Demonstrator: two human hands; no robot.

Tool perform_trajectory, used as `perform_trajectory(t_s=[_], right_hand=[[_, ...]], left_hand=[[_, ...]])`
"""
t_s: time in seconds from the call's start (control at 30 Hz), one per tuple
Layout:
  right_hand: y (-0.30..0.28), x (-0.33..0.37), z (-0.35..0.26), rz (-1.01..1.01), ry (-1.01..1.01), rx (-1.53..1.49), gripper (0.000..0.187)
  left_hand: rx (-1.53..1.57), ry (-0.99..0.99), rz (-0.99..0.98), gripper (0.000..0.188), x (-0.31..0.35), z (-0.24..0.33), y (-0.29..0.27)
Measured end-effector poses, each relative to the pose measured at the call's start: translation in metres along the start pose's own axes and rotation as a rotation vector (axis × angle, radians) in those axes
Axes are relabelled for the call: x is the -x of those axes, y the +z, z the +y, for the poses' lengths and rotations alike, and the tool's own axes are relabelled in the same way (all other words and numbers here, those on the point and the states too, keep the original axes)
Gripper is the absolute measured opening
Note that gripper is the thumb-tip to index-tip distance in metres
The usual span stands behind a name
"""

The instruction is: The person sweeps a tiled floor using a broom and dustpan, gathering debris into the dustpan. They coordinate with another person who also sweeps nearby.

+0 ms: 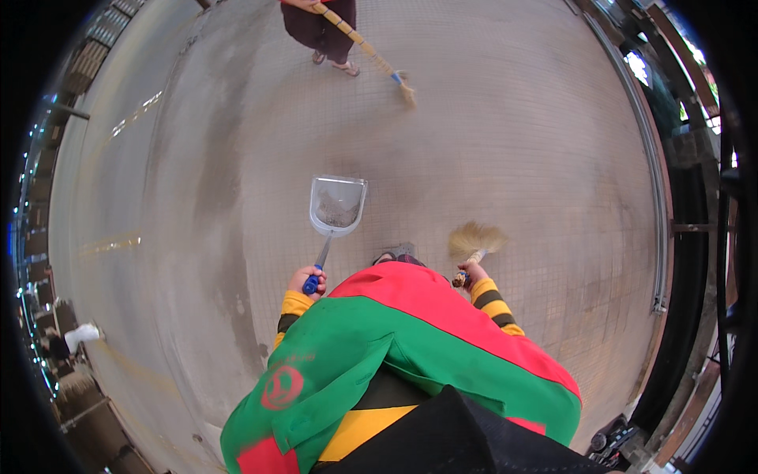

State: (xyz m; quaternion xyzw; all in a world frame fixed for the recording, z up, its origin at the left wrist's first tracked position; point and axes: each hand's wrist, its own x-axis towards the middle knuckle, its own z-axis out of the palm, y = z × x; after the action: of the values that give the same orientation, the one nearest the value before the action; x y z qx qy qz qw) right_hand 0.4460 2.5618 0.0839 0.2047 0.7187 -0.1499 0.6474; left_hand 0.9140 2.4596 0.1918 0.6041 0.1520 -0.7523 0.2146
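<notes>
My left hand [306, 279] grips the blue handle of a pale metal dustpan [338, 205]. The pan is held out ahead of me above the tiled floor and has a heap of grey dust and grit inside. My right hand [472, 274] is closed on the short handle of a straw hand broom [476, 238], whose fanned bristles point away from me. The two hands are apart, the pan to the left and the broom to the right. My green and red top and striped sleeves fill the lower middle of the picture.
Grey tiled floor [513, 142] spreads all around. At the top, another person in dark clothes and sandals [328, 35] sweeps with a long-handled broom [403, 88]. A metal rail and dark wall [659, 237] run down the right side. Shelving or stalls [47, 237] line the left rim.
</notes>
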Motion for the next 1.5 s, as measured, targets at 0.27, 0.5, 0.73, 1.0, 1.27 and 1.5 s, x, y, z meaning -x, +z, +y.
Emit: perform_trajectory(t_s=[0.27,0.5,0.73,1.0,1.27,1.5], right_hand=[[-0.015,0.006,-0.248,0.022,-0.162,-0.032,0.017],[-0.033,0.004,-0.541,0.031,-0.242,0.027,0.015],[-0.088,0.085,-0.589,-0.016,-0.229,0.012,0.008],[-0.081,0.123,-0.547,0.079,-0.154,0.217,0.026],[-0.043,0.179,-0.325,0.155,-0.42,0.159,0.013],[-0.019,0.195,-0.184,0.112,-0.355,0.079,0.01]], left_hand=[[0.158,0.06,0.032,0.014,-0.01,0.039,0.158],[0.279,-0.002,0.048,0.01,-0.075,0.178,0.384],[0.203,0.128,0.197,0.018,0.024,0.189,0.47],[0.159,0.011,-0.004,0.012,0.028,0.171,0.429],[0.168,-0.04,-0.177,0.011,0.061,0.075,0.242],[0.153,-0.198,-0.211,0.01,0.101,0.036,0.123]])
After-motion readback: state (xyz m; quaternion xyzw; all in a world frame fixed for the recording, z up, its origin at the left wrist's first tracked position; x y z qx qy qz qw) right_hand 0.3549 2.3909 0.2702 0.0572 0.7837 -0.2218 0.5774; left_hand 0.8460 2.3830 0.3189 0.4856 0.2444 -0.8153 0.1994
